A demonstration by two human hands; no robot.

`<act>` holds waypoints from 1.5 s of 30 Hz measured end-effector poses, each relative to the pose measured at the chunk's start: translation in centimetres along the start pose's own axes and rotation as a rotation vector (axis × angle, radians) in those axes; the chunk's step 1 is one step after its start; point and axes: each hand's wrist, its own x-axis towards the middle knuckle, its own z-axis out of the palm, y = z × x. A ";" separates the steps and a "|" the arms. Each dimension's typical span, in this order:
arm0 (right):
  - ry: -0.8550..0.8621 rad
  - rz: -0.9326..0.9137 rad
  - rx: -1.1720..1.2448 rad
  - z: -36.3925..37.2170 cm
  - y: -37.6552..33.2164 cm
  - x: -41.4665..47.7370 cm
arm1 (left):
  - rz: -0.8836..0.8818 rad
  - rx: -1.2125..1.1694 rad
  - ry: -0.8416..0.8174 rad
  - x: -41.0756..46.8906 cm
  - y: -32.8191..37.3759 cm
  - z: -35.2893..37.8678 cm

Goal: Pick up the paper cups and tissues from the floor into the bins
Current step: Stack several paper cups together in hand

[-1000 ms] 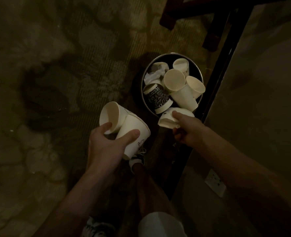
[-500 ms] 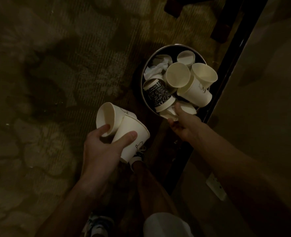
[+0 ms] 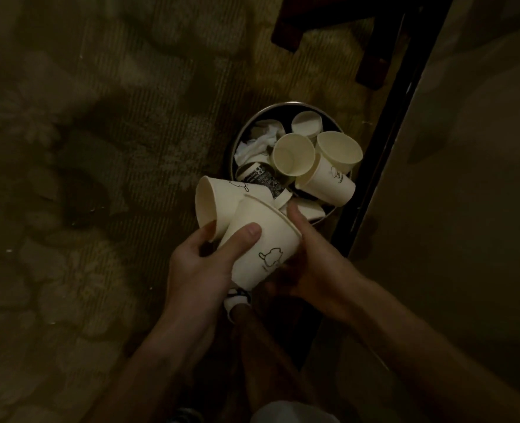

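A round metal bin (image 3: 246, 134) stands on the carpet, filled with several white paper cups (image 3: 294, 158), a dark printed cup (image 3: 263, 180) and crumpled tissues (image 3: 260, 140). Just in front of the bin, my left hand (image 3: 203, 270) grips two white paper cups. One cup (image 3: 214, 206) lies on its side with its mouth to the left. The other cup (image 3: 265, 242) carries a small black drawing. My right hand (image 3: 310, 264) wraps the right side and base of that second cup, its thumb on the rim.
Patterned carpet (image 3: 100, 178) covers the floor to the left. Dark wooden furniture legs (image 3: 371, 56) stand behind the bin. A black edge (image 3: 384, 166) and a pale panel (image 3: 472, 209) run along the right. My leg and white shoe (image 3: 237, 303) are below the cups.
My right hand let go of the crushed cup in the bin and came back to take hold of the drawn cup. My left hand brought both cups closer to the bin.
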 end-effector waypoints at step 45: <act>0.512 -0.666 -0.785 -4.9 -4.6 0.5 | 0.206 0.331 -0.051 5.5 3.2 3.7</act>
